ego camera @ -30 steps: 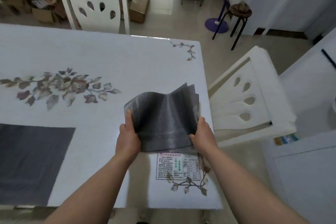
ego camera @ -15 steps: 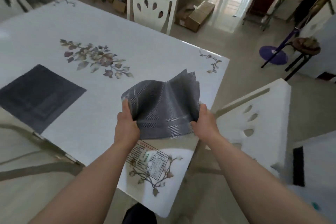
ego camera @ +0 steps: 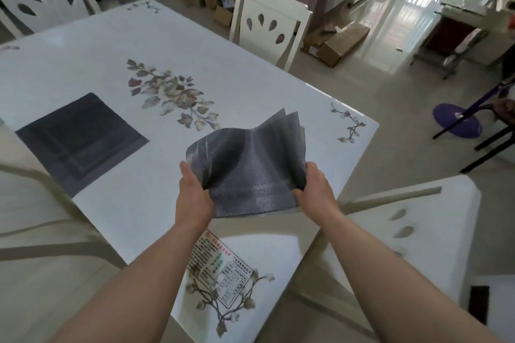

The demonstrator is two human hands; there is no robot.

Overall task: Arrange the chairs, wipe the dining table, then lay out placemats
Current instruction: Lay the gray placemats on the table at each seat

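One dining table (ego camera: 83, 64) stands here with three white chairs around it: one at the far left (ego camera: 36, 0), one at the far side (ego camera: 269, 25) and one at the near right (ego camera: 412, 231). A pale blurred shape (ego camera: 33, 231) at the lower left may be a fourth; I cannot tell. One grey placemat (ego camera: 80, 142) lies flat on the table. Two hands, the left hand (ego camera: 193, 200) and the right hand (ego camera: 317, 195), grip one bunch of placemats (ego camera: 250, 167). At least three layers show at its fanned corner, but the full number is hidden. The tabletop bears one large flower print (ego camera: 172, 95), three clear corner sprigs (ego camera: 349, 125) and one printed label (ego camera: 220, 267). One long cardboard box (ego camera: 337, 42) lies on the floor.
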